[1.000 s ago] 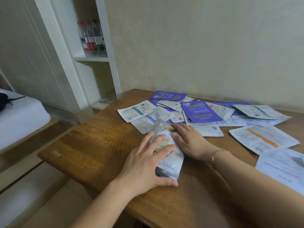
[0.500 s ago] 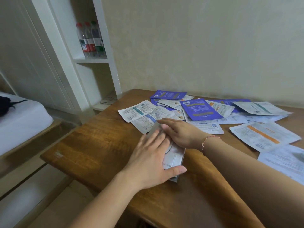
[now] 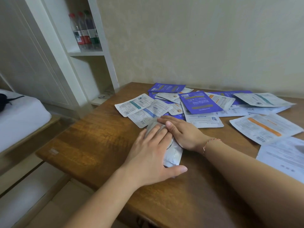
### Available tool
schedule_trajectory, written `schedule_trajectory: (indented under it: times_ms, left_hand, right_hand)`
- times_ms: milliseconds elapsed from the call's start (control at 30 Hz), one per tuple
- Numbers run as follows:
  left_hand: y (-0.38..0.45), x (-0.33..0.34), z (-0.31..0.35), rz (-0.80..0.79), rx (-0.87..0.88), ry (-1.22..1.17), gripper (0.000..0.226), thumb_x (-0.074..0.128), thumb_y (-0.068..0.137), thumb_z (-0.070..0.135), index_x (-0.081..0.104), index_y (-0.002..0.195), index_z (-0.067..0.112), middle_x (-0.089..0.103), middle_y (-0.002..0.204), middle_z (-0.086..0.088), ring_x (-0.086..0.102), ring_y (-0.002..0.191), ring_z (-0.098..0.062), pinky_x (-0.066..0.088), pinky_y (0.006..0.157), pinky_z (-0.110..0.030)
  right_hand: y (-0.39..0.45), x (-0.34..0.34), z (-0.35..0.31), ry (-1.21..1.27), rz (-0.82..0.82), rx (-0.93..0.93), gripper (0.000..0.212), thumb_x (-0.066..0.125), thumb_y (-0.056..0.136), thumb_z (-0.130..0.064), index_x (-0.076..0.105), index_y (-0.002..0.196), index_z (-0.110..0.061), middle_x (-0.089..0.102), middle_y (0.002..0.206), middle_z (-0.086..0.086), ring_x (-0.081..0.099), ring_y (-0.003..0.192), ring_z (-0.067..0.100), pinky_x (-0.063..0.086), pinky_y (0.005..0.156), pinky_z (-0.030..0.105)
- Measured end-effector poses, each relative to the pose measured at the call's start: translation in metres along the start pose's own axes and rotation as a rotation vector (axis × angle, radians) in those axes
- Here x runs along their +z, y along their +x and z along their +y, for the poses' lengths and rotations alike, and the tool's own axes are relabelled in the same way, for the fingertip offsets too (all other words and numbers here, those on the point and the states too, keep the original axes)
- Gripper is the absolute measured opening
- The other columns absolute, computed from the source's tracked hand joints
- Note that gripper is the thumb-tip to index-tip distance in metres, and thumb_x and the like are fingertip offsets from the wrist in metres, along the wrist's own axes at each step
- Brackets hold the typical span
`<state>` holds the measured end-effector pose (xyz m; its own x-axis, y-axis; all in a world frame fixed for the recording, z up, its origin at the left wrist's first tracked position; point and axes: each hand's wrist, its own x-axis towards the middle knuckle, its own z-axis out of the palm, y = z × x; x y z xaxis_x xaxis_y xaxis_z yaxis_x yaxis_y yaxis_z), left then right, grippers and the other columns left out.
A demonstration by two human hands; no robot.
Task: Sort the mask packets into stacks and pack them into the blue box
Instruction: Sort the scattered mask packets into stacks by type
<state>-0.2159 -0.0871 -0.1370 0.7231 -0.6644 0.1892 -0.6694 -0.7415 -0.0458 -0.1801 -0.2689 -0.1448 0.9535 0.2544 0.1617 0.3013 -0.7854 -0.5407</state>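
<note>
A small stack of silver-white mask packets lies on the wooden table in front of me. My left hand lies flat on top of the stack with straight fingers, thumb along its near end. My right hand presses flat on the stack's far right side, fingers straight. Behind them, several loose packets are spread over the table: a purple one, a white one with a teal stripe and a white one with an orange stripe. No blue box is in view.
A white shelf unit with three bottles stands at the table's far left corner. A bed with white bedding lies to the left, below table height. The wall runs close behind the packets. More white packets lie at the right edge.
Both hands have slid further over the stack, away from me, and now cover more of it. The stack's top end is pushed up against the loose packets.
</note>
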Motion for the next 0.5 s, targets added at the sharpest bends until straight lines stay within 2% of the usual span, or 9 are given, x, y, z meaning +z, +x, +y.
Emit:
schedule_trajectory:
  times_ms: [33,100,200,300,367,433,500]
  left_hand:
    - [-0.001,0.0,0.0,-0.007,-0.008,-0.011,0.106,0.027,0.072,0.088,0.014,0.154,0.022,0.005,0.164,0.004,-0.006,0.15,-0.012,0.004,0.122,-0.043]
    - [-0.004,-0.003,0.0,-0.004,-0.025,-0.033,0.11,0.026,0.071,0.09,0.007,0.155,0.023,0.0,0.165,0.006,-0.012,0.15,-0.012,0.001,0.122,-0.045]
    - [-0.015,-0.005,0.001,0.055,-0.036,-0.055,0.113,0.027,0.065,0.096,-0.003,0.155,0.033,-0.014,0.163,0.012,-0.021,0.148,-0.011,-0.001,0.122,-0.048]
    - [-0.03,-0.004,0.0,0.107,-0.1,-0.115,0.114,0.044,0.06,0.093,-0.003,0.151,0.045,-0.025,0.159,0.016,-0.016,0.149,-0.015,0.008,0.122,-0.045]
    - [-0.034,0.0,0.0,0.118,-0.16,-0.166,0.115,0.052,0.057,0.09,-0.003,0.149,0.05,-0.03,0.156,0.017,-0.01,0.15,-0.017,0.019,0.12,-0.044]
    - [-0.033,0.002,0.005,0.123,-0.191,-0.202,0.114,0.057,0.056,0.089,-0.001,0.148,0.053,-0.032,0.155,0.019,-0.005,0.15,-0.017,0.026,0.117,-0.043]
    - [-0.029,0.003,0.013,0.122,-0.201,-0.196,0.113,0.058,0.056,0.088,0.002,0.148,0.052,-0.032,0.154,0.019,-0.006,0.149,-0.017,0.027,0.115,-0.042]
  right_hand:
    - [0.001,-0.003,-0.002,-0.02,-0.025,0.011,0.05,0.019,0.101,-0.047,0.038,0.147,-0.036,0.031,0.156,-0.012,0.025,0.144,0.006,0.019,0.117,0.027]
    - [0.005,-0.011,-0.005,-0.023,-0.056,0.019,0.052,0.02,0.101,-0.049,0.038,0.147,-0.033,0.031,0.156,-0.009,0.024,0.145,0.008,0.017,0.117,0.027]
    - [0.007,-0.021,-0.009,0.04,-0.006,0.011,0.05,0.028,0.101,-0.047,0.04,0.146,-0.028,0.036,0.154,-0.003,0.028,0.143,0.011,0.019,0.116,0.026]
    - [0.009,-0.029,-0.009,-0.045,0.107,0.082,0.046,0.04,0.099,-0.048,0.048,0.14,-0.028,0.046,0.147,-0.001,0.042,0.134,0.018,0.035,0.11,0.035]
    - [0.011,-0.034,-0.009,-0.022,0.131,0.159,0.044,0.043,0.098,-0.047,0.054,0.135,-0.025,0.056,0.137,0.002,0.052,0.122,0.02,0.043,0.097,0.032]
    - [0.013,-0.034,-0.009,0.033,0.102,0.224,0.041,0.046,0.098,-0.044,0.057,0.131,-0.022,0.062,0.129,0.004,0.057,0.114,0.021,0.043,0.088,0.028]
    - [0.013,-0.032,-0.008,0.014,0.074,0.245,0.038,0.047,0.098,-0.041,0.059,0.128,-0.021,0.063,0.128,0.006,0.057,0.113,0.022,0.042,0.085,0.027]
